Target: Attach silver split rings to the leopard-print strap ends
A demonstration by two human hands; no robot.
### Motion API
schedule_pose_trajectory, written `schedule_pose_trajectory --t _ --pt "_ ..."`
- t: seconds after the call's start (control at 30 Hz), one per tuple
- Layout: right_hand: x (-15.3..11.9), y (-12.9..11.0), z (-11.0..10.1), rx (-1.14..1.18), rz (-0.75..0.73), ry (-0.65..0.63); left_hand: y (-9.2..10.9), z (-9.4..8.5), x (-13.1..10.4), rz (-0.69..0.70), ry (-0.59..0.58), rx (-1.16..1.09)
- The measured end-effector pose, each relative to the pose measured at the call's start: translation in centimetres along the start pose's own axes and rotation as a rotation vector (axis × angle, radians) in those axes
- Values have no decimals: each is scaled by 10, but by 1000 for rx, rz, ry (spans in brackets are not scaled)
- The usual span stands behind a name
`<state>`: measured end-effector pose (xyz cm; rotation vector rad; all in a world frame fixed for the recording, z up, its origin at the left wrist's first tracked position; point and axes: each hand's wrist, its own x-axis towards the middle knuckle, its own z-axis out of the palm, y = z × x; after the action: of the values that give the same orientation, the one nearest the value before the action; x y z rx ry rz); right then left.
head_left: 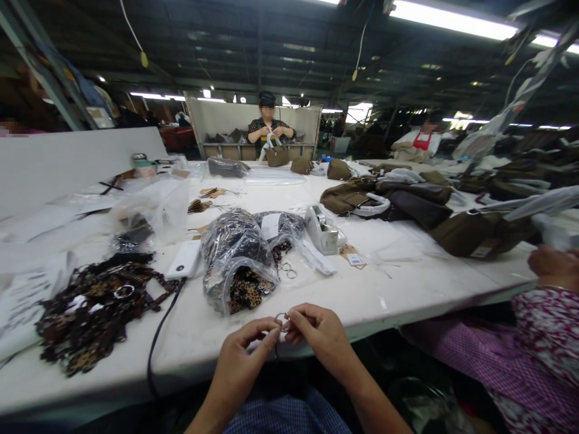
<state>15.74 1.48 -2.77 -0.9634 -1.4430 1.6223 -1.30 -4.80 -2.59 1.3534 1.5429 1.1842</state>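
Note:
My left hand and my right hand meet at the table's front edge, both pinching a small metal ring between them. A short dark strand hangs below the ring near the left fingertips. Just beyond the hands lies a clear plastic bag with leopard-print fabric showing at its mouth. Two loose rings rest on the table right of that bag. At the left is a pile of dark leopard-print strips with a metal ring on it.
A white device with a black cable lies left of the bag. Behind stand a tape dispenser and olive bags. A co-worker's hand is at the right edge; another person works across the table.

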Motion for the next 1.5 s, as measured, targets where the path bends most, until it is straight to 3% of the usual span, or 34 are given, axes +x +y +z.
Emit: schedule_pose_trajectory --t 0.2,0.33,0.53,0.63,0.83,0.97,1.3,1.5 --pt "0 2 -1 151 18 -26 9 -2 2 -143 -16 -188" --pt "-1 3 1 56 -23 -28 12 -1 0 -178 -89 -256" --pt "-2 3 2 -74 -116 -130 8 5 -1 -210 -176 -262" --pt "-2 1 3 -80 -160 -81 4 6 0 -157 -182 -232" --pt "-5 -4 3 -276 -176 94 0 -1 1 137 100 50" --pt "-7 -8 5 -374 -152 82 2 -2 -2 221 89 120" --pt "-9 -6 2 -206 -7 -30 4 3 -2 174 48 91" --pt "-12 -13 -3 -248 -23 -86 -1 6 0 129 38 96"
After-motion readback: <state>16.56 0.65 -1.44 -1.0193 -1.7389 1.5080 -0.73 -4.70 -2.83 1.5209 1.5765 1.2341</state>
